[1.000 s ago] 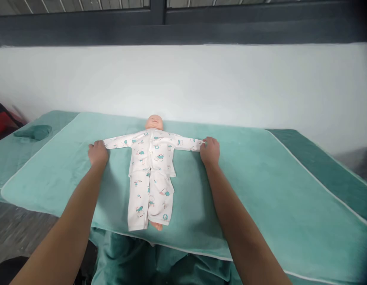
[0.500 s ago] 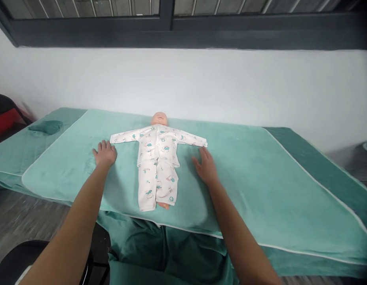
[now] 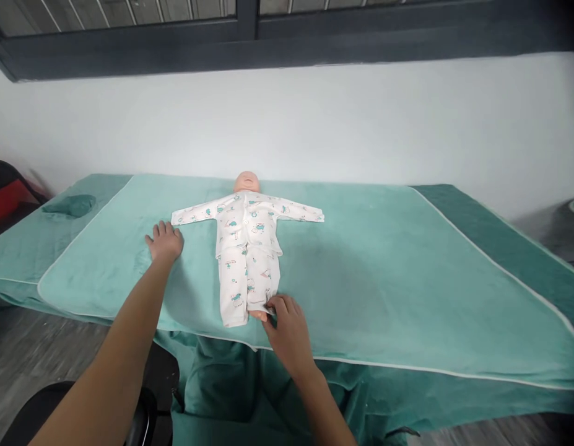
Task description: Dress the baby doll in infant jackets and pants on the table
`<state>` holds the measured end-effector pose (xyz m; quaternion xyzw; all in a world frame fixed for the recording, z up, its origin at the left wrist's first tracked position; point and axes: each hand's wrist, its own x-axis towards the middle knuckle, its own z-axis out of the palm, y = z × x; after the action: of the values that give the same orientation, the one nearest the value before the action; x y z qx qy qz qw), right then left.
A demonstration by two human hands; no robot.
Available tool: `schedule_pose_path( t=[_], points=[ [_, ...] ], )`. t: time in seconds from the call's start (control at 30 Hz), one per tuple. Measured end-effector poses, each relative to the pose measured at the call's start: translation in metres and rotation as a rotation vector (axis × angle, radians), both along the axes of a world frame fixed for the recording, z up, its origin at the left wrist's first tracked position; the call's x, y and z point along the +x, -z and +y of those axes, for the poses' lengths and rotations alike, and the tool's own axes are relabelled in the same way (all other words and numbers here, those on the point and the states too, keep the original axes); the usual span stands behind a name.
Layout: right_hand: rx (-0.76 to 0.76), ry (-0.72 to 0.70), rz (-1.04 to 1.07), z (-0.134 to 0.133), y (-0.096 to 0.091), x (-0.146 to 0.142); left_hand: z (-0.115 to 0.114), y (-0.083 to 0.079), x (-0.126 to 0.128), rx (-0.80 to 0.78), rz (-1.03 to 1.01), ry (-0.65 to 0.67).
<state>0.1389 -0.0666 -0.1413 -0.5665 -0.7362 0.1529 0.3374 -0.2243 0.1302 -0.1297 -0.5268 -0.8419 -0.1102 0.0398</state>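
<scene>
A baby doll [image 3: 246, 181] lies on its back with its arms spread out. It wears a white patterned long-sleeved top [image 3: 244, 217] and matching trousers [image 3: 233, 285]. One bare foot [image 3: 257, 315] shows below the right-hand trouser leg; the other leg's end is covered by cloth. My left hand [image 3: 165, 240] rests flat with fingers spread, just below the cuff of the left-hand sleeve. At the hem of the right-hand trouser leg, my right hand [image 3: 288, 328] has thumb and fingers closed around the cuff, beside the foot.
A light green cover [image 3: 384, 279] with white piping spreads over the bed, which stands against a white wall. Its face hole [image 3: 69, 205] is at the left end. A black chair [image 3: 40, 412] stands at the lower left, and a red and black seat [image 3: 10, 198] farther back.
My right hand has moved from the right-hand sleeve cuff down to the trouser hem and taken hold there. My left hand stays in place. The view has tilted slightly.
</scene>
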Motion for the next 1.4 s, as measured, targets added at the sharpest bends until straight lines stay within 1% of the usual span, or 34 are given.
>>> schedule_pose_path(
  t=[0.07,0.1,0.2,0.23,0.27,0.37,0.43,0.5,0.57,0.63,0.7,0.77,0.83,0.9,0.97,1.03,1.13,1.2,1.23,1.3,1.4],
  points=[
    [-0.029,0.039,0.008,0.004,-0.001,-0.001,0.0,0.0,0.0,0.005,-0.007,-0.001],
    [-0.068,0.08,0.009,0.005,-0.001,-0.001,0.0,0.0,0.0,0.01,-0.011,-0.001],
    [-0.259,0.241,-0.038,0.008,-0.006,-0.001,-0.001,0.001,0.0,0.025,-0.014,0.002],
    [-0.316,0.271,-0.072,0.009,-0.008,-0.001,-0.001,0.001,0.0,0.03,-0.012,0.004],
    [-0.356,0.274,-0.108,0.01,-0.011,-0.001,-0.001,0.001,0.0,0.037,-0.009,0.005],
    [-0.392,0.192,-0.166,0.012,-0.014,-0.001,-0.002,0.0,0.001,0.052,-0.005,0.005],
    [-0.383,0.144,-0.167,0.01,-0.013,-0.002,-0.003,-0.001,0.003,0.054,-0.008,-0.001],
    [-0.347,0.129,-0.172,0.005,-0.01,-0.002,-0.003,-0.002,0.004,0.052,-0.014,-0.003],
    [-0.296,0.108,-0.173,-0.003,-0.008,-0.003,-0.004,-0.003,0.005,0.056,-0.018,-0.003],
    [-0.245,0.078,-0.159,-0.013,-0.009,-0.001,-0.004,-0.003,0.005,0.069,-0.016,-0.005],
    [-0.189,0.058,-0.139,-0.023,-0.017,0.005,-0.003,-0.002,0.005,0.084,-0.012,-0.006],
    [-0.123,0.064,-0.114,-0.03,-0.028,0.013,-0.002,-0.001,0.005,0.091,-0.01,-0.009],
    [-0.058,0.083,-0.083,-0.033,-0.038,0.022,-0.001,0.0,0.005,0.093,-0.008,-0.012],
    [-0.016,0.104,-0.049,-0.033,-0.042,0.027,-0.001,0.0,0.005,0.096,-0.002,-0.01],
    [-0.013,0.099,-0.027,-0.032,-0.036,0.027,-0.001,0.0,0.005,0.1,0.0,-0.004],
    [-0.032,0.067,-0.03,-0.035,-0.021,0.022,-0.002,-0.001,0.006,0.103,0.002,-0.002],
    [-0.044,-0.004,-0.049,-0.046,0.003,0.016,-0.004,-0.002,0.007,0.1,0.001,0.001],
    [-0.043,-0.024,-0.022,-0.055,0.012,0.013,-0.004,-0.001,0.007,0.1,-0.005,0.004],
    [-0.04,-0.012,0.009,-0.058,0.013,0.013,-0.004,-0.001,0.006,0.104,-0.006,0.004],
    [-0.011,0.068,0.09,-0.059,0.012,0.01,-0.004,0.0,0.006,0.114,-0.004,0.003],
    [0.048,0.208,0.155,-0.048,0.008,-0.001,-0.004,-0.001,0.006,0.121,-0.004,0.002]
  ],
)
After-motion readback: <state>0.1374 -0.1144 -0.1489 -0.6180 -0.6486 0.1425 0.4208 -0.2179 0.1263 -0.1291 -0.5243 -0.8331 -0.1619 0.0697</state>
